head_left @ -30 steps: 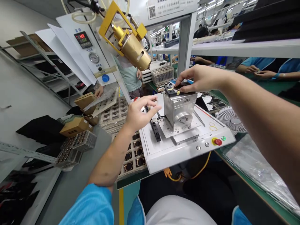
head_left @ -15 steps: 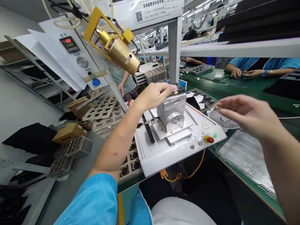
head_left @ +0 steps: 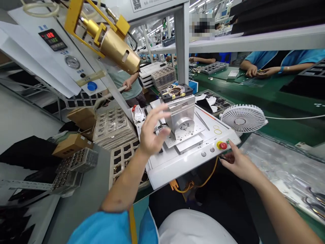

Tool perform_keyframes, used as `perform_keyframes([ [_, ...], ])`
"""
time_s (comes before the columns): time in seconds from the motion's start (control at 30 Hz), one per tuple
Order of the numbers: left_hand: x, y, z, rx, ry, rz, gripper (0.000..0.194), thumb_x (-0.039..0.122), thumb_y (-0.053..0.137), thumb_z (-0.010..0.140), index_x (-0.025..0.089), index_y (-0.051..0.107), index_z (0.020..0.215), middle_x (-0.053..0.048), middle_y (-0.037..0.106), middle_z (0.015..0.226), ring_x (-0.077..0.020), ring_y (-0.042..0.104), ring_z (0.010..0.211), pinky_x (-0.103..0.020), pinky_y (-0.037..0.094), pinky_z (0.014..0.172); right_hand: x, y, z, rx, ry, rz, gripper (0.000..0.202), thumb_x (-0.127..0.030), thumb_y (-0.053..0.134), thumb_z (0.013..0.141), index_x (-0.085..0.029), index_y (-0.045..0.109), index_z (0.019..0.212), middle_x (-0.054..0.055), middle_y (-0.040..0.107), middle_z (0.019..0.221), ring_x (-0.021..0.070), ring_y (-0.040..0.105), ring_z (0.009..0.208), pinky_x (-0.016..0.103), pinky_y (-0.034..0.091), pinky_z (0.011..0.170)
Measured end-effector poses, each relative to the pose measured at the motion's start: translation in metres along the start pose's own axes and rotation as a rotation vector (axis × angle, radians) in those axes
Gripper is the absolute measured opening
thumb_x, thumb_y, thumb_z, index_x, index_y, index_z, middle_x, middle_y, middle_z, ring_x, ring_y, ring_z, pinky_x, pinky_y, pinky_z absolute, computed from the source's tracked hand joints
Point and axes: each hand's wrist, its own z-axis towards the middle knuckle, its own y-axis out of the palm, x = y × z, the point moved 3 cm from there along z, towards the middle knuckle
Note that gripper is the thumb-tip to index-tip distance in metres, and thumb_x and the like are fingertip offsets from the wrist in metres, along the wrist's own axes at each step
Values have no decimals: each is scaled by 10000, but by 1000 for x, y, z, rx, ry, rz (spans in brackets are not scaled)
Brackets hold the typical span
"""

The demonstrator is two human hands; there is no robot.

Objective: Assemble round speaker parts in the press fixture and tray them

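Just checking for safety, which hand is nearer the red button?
Right. The right hand is just beside the red button, its index finger at the green button; the left hand is farther off, raised near the metal block.

My left hand is raised, fingers parted (slightly blurred), while my right hand sits lower, index finger stretched forward, the others curled.
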Motion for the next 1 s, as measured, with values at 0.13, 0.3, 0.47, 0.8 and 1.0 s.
perform_keyframes([
  [0.13, 16, 29, -100, 15, -202, -214, 346, 569, 549, 1001, 272, 704, 1088, -89, 750, 1145, -276, 724, 1109, -514, 606, 990, 4, -4, -5, 61, 25, -80, 965, -483, 593, 804, -57, 284, 1613, 168, 751, 998, 371, 728, 841, 498, 586, 788],
  [0.3, 32, 68, -182, -159, -498, -408, 337, 530, 600, 988, 233, 732, 1074, -136, 761, 1093, -278, 738, 1012, -443, 612, 906, -1, -4, -7, 13, -33, -144, 913, -417, 597, 852, -93, 262, 1637, 139, 749, 984, 351, 730, 840, 466, 577, 782],
  [0.47, 38, 87, -214, -254, -693, -547, 273, 437, 632, 996, 200, 754, 1054, -133, 766, 1097, -260, 724, 1063, -413, 583, 964, -3, -11, -9, 38, 7, -38, 863, -352, 687, 822, -138, 356, 1591, 78, 745, 904, 286, 725, 787, 390, 577, 740],
  [0.8, 37, 139, -250, -132, -1200, -1256, 564, 423, 901, 783, 289, 701, 1293, -106, 751, 1300, -268, 759, 1133, -424, 579, 1022, -65, 62, -103, -2, -397, 522, 870, -650, 916, 707, -238, 587, 1399, 80, 764, 1042, 253, 710, 969, 393, 577, 891],
  [1.0, 31, 143, -253, -50, -1214, -1265, 494, 298, 960, 706, 282, 785, 1168, -81, 789, 1211, -233, 791, 1007, -393, 616, 949, -59, 62, -104, 57, -500, 386, 748, -601, 921, 738, -215, 664, 1325, 117, 733, 1049, 270, 679, 976, 398, 593, 847],
])
